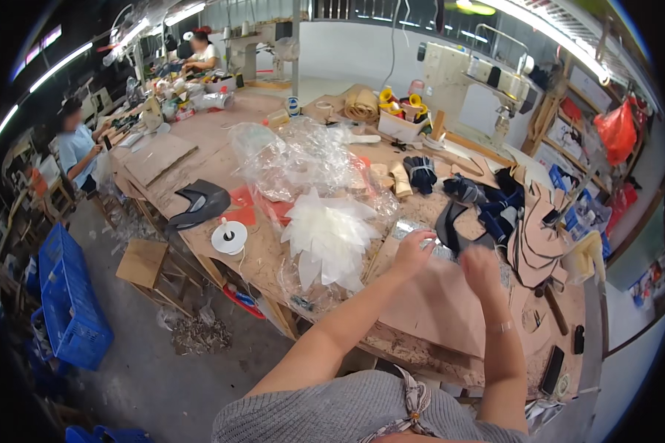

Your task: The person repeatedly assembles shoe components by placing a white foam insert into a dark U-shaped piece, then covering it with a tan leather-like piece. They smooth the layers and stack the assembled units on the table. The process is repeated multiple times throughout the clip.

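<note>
My left hand is over the work board, fingers apart beside a shiny metallic plate, and I see nothing held in it. To its right, my right hand is curled closed and slightly smeared by motion; what its fingers hold, if anything, is hidden. Just beyond the right hand lies a dark curved piece that looks like a shoe upper part. A fanned pile of white translucent pointed sheets lies left of my left hand. Crumpled clear plastic spreads behind that pile.
Dark bundled pieces and stacked beige dark-edged pieces lie to the right. A hammer-like wooden handle and a black phone are near the right edge. A sewing machine stands behind; a white spool sits left.
</note>
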The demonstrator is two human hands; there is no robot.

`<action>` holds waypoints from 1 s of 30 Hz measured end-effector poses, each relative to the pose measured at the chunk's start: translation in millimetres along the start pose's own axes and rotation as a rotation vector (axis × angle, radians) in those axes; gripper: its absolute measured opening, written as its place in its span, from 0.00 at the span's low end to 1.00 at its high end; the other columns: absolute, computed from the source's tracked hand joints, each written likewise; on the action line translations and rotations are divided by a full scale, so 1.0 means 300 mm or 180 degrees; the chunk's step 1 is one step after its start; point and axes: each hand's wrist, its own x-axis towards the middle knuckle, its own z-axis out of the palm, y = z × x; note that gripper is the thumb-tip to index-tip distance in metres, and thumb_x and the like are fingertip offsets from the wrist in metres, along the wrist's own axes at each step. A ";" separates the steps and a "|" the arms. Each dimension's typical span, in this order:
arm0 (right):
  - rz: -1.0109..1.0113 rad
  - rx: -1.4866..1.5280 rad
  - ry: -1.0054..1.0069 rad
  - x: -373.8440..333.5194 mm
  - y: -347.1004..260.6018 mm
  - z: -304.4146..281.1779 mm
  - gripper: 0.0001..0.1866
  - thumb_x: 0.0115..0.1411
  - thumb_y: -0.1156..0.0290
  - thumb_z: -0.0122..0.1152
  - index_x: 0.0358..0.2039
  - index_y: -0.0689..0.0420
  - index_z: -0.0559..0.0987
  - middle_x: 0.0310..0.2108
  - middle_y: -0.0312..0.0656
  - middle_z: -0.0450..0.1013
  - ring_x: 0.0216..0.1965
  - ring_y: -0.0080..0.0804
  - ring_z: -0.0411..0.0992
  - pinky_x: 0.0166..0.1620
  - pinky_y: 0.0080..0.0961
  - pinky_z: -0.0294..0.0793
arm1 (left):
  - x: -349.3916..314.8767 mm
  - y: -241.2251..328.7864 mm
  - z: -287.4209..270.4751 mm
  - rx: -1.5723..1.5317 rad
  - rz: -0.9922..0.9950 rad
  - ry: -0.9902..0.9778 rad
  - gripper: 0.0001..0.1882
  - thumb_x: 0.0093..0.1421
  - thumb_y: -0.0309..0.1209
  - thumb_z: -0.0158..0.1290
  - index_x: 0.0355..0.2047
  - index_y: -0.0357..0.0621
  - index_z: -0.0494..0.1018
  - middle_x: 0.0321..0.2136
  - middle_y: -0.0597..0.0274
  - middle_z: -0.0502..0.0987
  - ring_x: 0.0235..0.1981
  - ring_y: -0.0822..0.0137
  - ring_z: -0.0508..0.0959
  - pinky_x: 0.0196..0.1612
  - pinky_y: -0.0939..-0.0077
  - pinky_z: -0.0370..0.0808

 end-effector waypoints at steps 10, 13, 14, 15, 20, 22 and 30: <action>0.0946 0.1824 -0.0755 -0.310 -0.294 -0.157 0.10 0.51 0.68 0.69 0.32 0.57 0.80 0.35 0.43 0.78 0.39 0.40 0.76 0.42 0.30 0.76 | 0.061 -0.182 -0.888 0.1290 -0.0958 0.1785 0.28 0.51 0.31 0.61 0.51 0.32 0.69 0.47 0.43 0.73 0.47 0.54 0.75 0.50 0.65 0.70; 0.0670 0.1946 -0.0550 -0.169 -0.387 -0.127 0.08 0.52 0.69 0.67 0.32 0.57 0.80 0.33 0.44 0.78 0.37 0.41 0.77 0.41 0.31 0.76 | 0.083 -0.214 -0.892 0.0652 -0.1158 0.1264 0.27 0.51 0.27 0.62 0.51 0.34 0.68 0.42 0.47 0.76 0.41 0.58 0.77 0.45 0.72 0.72; 0.0716 0.2132 -0.0460 -0.124 -0.411 -0.114 0.08 0.53 0.70 0.67 0.32 0.58 0.80 0.32 0.44 0.78 0.35 0.42 0.77 0.39 0.31 0.76 | 0.077 -0.125 -0.840 0.0739 -0.0820 0.1263 0.26 0.51 0.27 0.62 0.50 0.33 0.69 0.40 0.48 0.77 0.39 0.60 0.77 0.43 0.74 0.72; 0.0771 0.2309 -0.0347 -0.079 -0.431 -0.096 0.07 0.54 0.70 0.66 0.32 0.58 0.80 0.31 0.45 0.78 0.33 0.43 0.77 0.37 0.31 0.76 | 0.069 -0.030 -0.784 0.0812 -0.0468 0.1242 0.25 0.50 0.28 0.62 0.48 0.33 0.70 0.38 0.49 0.77 0.37 0.62 0.78 0.41 0.75 0.73; 0.1513 0.2608 -0.0210 0.223 -0.514 -0.067 0.17 0.57 0.59 0.63 0.26 0.62 0.76 0.22 0.49 0.75 0.25 0.44 0.75 0.29 0.33 0.72 | -0.059 0.333 -0.520 0.2372 0.1025 0.0547 0.15 0.51 0.30 0.61 0.37 0.40 0.73 0.29 0.58 0.78 0.31 0.56 0.78 0.38 0.63 0.70; 0.1636 0.2745 -0.0047 0.286 -0.523 -0.080 0.19 0.57 0.56 0.62 0.25 0.63 0.75 0.21 0.50 0.74 0.23 0.43 0.75 0.29 0.32 0.72 | -0.104 0.350 -0.455 0.2601 0.1519 0.0427 0.12 0.51 0.29 0.61 0.36 0.44 0.74 0.28 0.60 0.78 0.30 0.57 0.78 0.38 0.63 0.69; 0.2080 0.4081 -0.0025 0.196 -0.450 0.030 0.12 0.66 0.68 0.51 0.33 0.65 0.75 0.28 0.41 0.76 0.31 0.26 0.75 0.37 0.23 0.73 | -0.120 0.369 -0.397 0.1625 0.1086 0.0169 0.10 0.53 0.26 0.60 0.37 0.46 0.77 0.29 0.60 0.78 0.31 0.59 0.78 0.39 0.67 0.70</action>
